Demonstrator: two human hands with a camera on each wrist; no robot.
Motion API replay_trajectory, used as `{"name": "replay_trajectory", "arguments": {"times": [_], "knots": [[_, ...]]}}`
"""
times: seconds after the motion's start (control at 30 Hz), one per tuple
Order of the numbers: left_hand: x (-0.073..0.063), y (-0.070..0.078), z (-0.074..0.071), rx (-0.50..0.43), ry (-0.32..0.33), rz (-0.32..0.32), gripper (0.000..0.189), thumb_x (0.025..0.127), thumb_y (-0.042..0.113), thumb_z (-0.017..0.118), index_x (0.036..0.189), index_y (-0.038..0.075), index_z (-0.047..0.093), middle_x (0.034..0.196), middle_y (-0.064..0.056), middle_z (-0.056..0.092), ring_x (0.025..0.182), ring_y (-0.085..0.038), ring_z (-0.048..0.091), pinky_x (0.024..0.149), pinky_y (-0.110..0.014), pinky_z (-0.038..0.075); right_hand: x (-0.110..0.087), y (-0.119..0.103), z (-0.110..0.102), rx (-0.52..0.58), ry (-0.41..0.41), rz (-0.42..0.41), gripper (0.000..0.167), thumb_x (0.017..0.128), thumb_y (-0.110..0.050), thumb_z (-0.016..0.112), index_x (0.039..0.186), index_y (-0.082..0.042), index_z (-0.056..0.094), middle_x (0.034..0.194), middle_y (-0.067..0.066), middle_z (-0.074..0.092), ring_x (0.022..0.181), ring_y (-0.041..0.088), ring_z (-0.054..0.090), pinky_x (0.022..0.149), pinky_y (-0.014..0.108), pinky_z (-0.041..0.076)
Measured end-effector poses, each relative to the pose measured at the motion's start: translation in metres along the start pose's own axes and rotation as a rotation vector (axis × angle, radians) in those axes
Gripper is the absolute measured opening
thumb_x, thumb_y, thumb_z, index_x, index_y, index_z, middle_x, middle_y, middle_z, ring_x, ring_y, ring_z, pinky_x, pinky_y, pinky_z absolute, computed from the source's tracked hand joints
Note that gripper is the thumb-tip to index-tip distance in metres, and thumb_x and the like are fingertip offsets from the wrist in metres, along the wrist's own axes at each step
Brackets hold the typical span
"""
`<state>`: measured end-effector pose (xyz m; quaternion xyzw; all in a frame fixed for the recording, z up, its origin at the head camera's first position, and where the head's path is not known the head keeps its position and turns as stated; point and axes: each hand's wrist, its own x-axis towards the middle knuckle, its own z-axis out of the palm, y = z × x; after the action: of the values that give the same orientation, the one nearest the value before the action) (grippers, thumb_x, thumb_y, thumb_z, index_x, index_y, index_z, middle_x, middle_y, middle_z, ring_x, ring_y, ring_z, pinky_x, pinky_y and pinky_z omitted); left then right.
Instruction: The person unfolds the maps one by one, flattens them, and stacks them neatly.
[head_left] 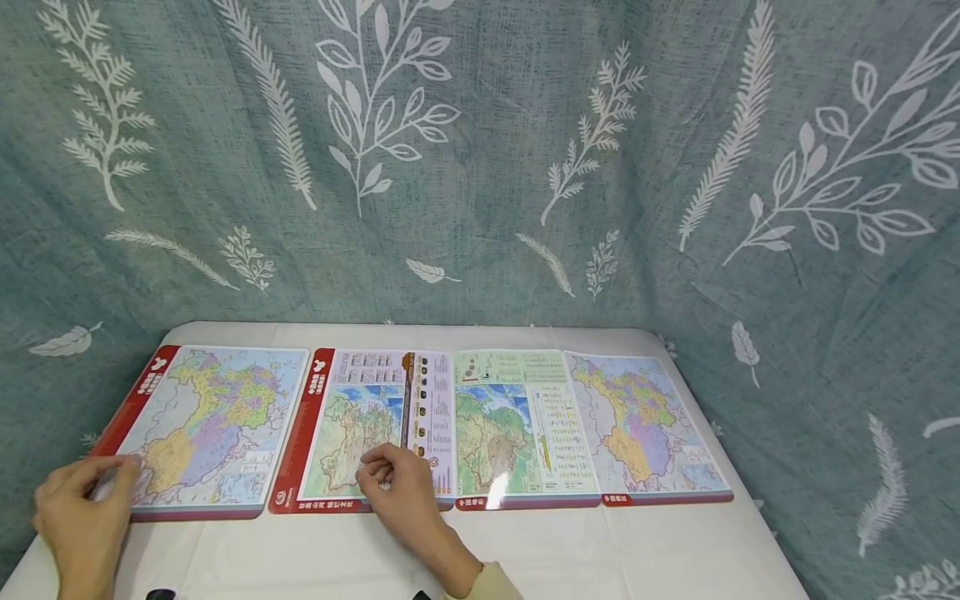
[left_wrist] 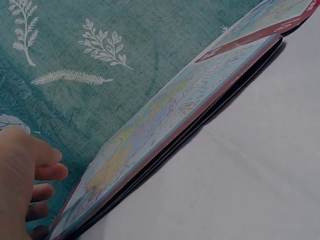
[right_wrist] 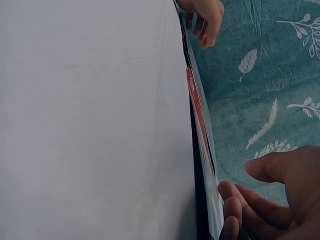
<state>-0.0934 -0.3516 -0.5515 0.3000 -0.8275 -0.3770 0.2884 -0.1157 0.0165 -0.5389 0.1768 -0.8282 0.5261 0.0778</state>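
Note:
On the left of the table lies a map board [head_left: 217, 425] with a red side strip and a colored map. My left hand [head_left: 86, 508] is at its lower left corner, fingers loosely bent; the left wrist view shows that hand [left_wrist: 30, 180] beside the board [left_wrist: 145, 135] with nothing in its grasp. Right of it lies a second red-edged map panel [head_left: 337, 442], in green relief. Over its lower right part hovers my right hand [head_left: 405, 492], fingers loosely curled and holding nothing. The right wrist view has the thumb apart from the fingers [right_wrist: 230, 192]. Whether either hand touches a board is unclear.
A green relief-map panel [head_left: 495, 450] and a colored map panel [head_left: 637, 425] continue the row to the right. White cloth [head_left: 637, 550] covers the table. Behind hangs a teal curtain [head_left: 480, 167] with white leaf prints. Small dark objects [head_left: 161, 594] show at the bottom edge.

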Motion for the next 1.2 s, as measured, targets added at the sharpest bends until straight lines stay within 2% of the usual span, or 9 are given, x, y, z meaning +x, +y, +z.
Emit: {"name": "replay_trajectory", "arguments": {"times": [0.2, 0.37, 0.5, 0.6, 0.8, 0.9, 0.97, 1.1, 1.2], "knots": [[0.002, 0.000, -0.002, 0.013, -0.023, -0.065, 0.036, 0.100, 0.017, 0.064, 0.122, -0.011, 0.067, 0.143, -0.028, 0.049, 0.144, -0.043, 0.035, 0.120, -0.059, 0.017, 0.007, -0.006, 0.012, -0.083, -0.004, 0.014, 0.016, 0.088, -0.012, 0.081, 0.103, -0.008, 0.076, 0.080, -0.006, 0.072, 0.068, 0.006, 0.061, 0.070, 0.013, 0.042], [0.001, 0.001, -0.002, 0.016, 0.029, -0.060, 0.035, 0.099, 0.015, 0.062, 0.120, -0.012, 0.068, 0.139, -0.033, 0.056, 0.140, -0.047, 0.038, 0.117, -0.059, 0.019, 0.008, -0.011, 0.024, -0.115, 0.002, 0.063, 0.033, 0.089, -0.020, 0.082, 0.117, -0.008, 0.071, 0.091, -0.001, 0.073, 0.077, 0.005, 0.060, 0.078, 0.016, 0.040], [0.002, 0.000, -0.003, 0.026, 0.071, -0.051, 0.033, 0.099, 0.014, 0.061, 0.118, -0.013, 0.070, 0.136, -0.035, 0.059, 0.138, -0.048, 0.039, 0.115, -0.059, 0.022, 0.008, -0.013, 0.033, -0.128, -0.006, 0.075, 0.037, 0.089, -0.022, 0.082, 0.120, -0.009, 0.068, 0.098, 0.001, 0.070, 0.083, 0.006, 0.058, 0.079, 0.016, 0.040], [0.003, -0.001, -0.004, 0.037, 0.076, -0.057, 0.034, 0.098, 0.013, 0.061, 0.118, -0.013, 0.070, 0.136, -0.036, 0.058, 0.140, -0.048, 0.038, 0.116, -0.059, 0.020, 0.008, -0.015, 0.040, -0.154, -0.012, 0.055, 0.037, 0.088, -0.023, 0.082, 0.119, -0.009, 0.068, 0.100, 0.000, 0.068, 0.087, 0.006, 0.057, 0.081, 0.016, 0.040], [0.004, -0.004, -0.004, 0.039, 0.068, -0.085, 0.035, 0.096, 0.009, 0.060, 0.122, -0.013, 0.067, 0.139, -0.037, 0.056, 0.141, -0.050, 0.037, 0.119, -0.059, 0.018, 0.008, -0.020, 0.052, -0.300, -0.012, -0.028, 0.042, 0.086, -0.028, 0.085, 0.120, -0.010, 0.068, 0.100, -0.002, 0.061, 0.094, 0.004, 0.047, 0.086, 0.019, 0.042], [0.003, -0.005, -0.005, 0.038, 0.063, -0.100, 0.038, 0.094, 0.007, 0.061, 0.127, -0.012, 0.065, 0.140, -0.038, 0.054, 0.141, -0.052, 0.035, 0.119, -0.059, 0.019, 0.008, -0.021, 0.055, -0.332, -0.010, -0.056, 0.044, 0.084, -0.030, 0.086, 0.119, -0.009, 0.069, 0.100, -0.001, 0.060, 0.094, 0.005, 0.046, 0.085, 0.018, 0.042], [0.002, -0.005, -0.005, 0.050, 0.051, -0.120, 0.043, 0.094, 0.006, 0.062, 0.133, -0.012, 0.062, 0.141, -0.040, 0.052, 0.142, -0.053, 0.033, 0.119, -0.060, 0.019, 0.008, -0.021, 0.056, -0.343, -0.007, -0.070, 0.045, 0.082, -0.030, 0.087, 0.117, -0.009, 0.070, 0.100, 0.000, 0.060, 0.094, 0.005, 0.047, 0.084, 0.018, 0.042], [0.003, -0.002, -0.005, 0.065, 0.015, -0.212, 0.057, 0.097, 0.008, 0.062, 0.149, -0.011, 0.047, 0.146, -0.041, 0.044, 0.145, -0.052, 0.028, 0.121, -0.061, 0.018, 0.008, -0.020, 0.057, -0.359, -0.004, -0.084, 0.048, 0.081, -0.032, 0.087, 0.119, -0.008, 0.070, 0.101, 0.000, 0.060, 0.093, 0.005, 0.046, 0.083, 0.018, 0.042], [0.004, -0.001, -0.006, 0.077, 0.006, -0.237, 0.061, 0.097, 0.009, 0.063, 0.152, -0.010, 0.043, 0.149, -0.041, 0.044, 0.146, -0.052, 0.028, 0.120, -0.062, 0.019, 0.007, -0.020, 0.059, -0.375, -0.008, -0.078, 0.051, 0.081, -0.033, 0.088, 0.122, -0.008, 0.070, 0.101, -0.001, 0.059, 0.093, 0.005, 0.045, 0.083, 0.018, 0.041]]}}
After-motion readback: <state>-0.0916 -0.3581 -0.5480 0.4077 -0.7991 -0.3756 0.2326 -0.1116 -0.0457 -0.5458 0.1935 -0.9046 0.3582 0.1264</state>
